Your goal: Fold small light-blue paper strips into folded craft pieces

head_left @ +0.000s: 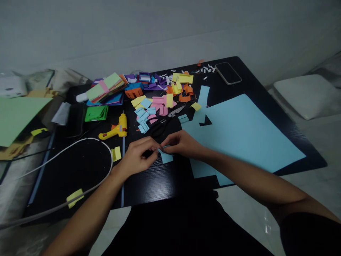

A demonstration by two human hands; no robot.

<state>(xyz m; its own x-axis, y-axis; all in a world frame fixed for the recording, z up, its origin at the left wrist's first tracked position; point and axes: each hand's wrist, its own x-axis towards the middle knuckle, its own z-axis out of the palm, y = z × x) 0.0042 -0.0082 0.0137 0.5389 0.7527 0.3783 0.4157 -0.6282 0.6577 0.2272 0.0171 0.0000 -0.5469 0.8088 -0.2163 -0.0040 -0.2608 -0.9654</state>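
Observation:
Between my hands, low over the front of the black table, is a small light blue paper piece [167,157], partly hidden by the fingers. My left hand [141,153] pinches its left edge with thumb and forefinger. From the right, my right hand [182,144] pinches its upper part, the fingertips almost meeting those of the left. Just beyond the hands lie scissors [174,113] with dark handles, beside a pile of folded light blue pieces [142,115]. Large light blue sheets [239,131] spread out under and beyond my right forearm.
A yellow glue gun [117,128] lies left of my hands, near a white cable [110,156] that loops under my left forearm. Stacked coloured papers [106,87], pink pieces [159,103], orange scraps [187,91] and a phone [228,73] lie farther back on the table [157,185].

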